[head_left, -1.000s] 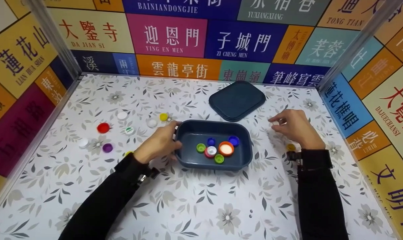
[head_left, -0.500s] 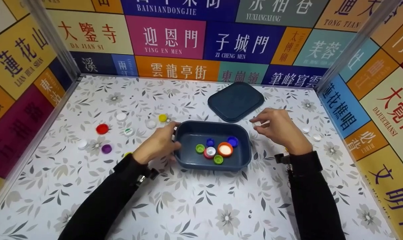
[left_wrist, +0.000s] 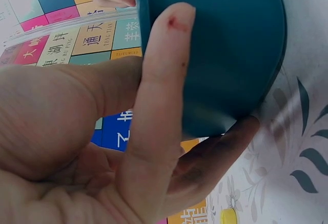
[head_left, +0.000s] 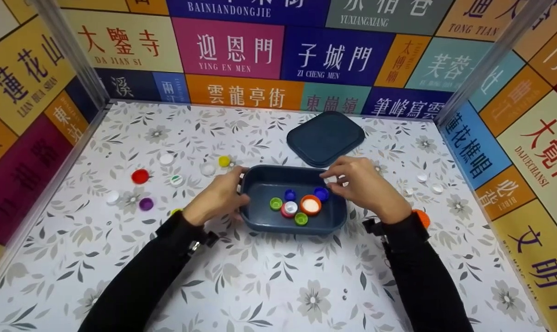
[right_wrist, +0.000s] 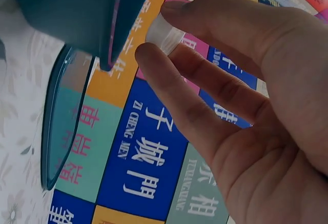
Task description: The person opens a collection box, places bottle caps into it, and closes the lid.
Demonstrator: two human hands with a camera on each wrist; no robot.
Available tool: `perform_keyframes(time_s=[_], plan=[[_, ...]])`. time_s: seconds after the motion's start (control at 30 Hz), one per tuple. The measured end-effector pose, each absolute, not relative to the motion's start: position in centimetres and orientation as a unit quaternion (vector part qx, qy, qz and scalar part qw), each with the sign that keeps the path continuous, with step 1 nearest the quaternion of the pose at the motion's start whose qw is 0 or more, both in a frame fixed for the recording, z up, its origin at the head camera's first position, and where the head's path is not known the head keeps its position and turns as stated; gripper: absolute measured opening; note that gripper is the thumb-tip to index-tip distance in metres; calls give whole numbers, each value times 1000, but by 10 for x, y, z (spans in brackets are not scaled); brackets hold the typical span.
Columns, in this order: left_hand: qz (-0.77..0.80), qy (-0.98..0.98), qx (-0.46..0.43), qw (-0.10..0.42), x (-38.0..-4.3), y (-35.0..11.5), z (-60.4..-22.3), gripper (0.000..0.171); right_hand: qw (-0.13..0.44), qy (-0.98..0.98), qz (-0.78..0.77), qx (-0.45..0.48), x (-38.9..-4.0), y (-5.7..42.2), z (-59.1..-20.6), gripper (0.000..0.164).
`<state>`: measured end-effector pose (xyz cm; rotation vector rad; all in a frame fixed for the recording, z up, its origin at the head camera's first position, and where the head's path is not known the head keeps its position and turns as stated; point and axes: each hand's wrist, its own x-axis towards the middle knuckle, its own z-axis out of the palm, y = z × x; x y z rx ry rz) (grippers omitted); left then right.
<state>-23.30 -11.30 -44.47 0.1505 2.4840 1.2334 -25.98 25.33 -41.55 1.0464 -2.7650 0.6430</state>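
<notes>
Head: the left hand [head_left: 218,196] is gripping one end of the dark box [head_left: 262,217]. Left wrist: fingers [left_wrist: 160,85] are touching its wall. Right wrist: the right hand [right_wrist: 261,137] is pinching a white cap [right_wrist: 164,32] between its fingertips, near the rim.

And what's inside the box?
Two green caps, two blue caps, an orange cap and a white-and-pink cap, maybe two stacked, lie in the box. The right hand hides some of the far right corner, and the caps cover whatever is beneath them.
</notes>
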Motion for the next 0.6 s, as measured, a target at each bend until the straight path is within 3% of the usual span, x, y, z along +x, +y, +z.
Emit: perform_keyframes(time_s=[0.6], plan=[[445,875,62,181,-233,-115,-445,79,4,-917,161,366,-255,216,-445,23]])
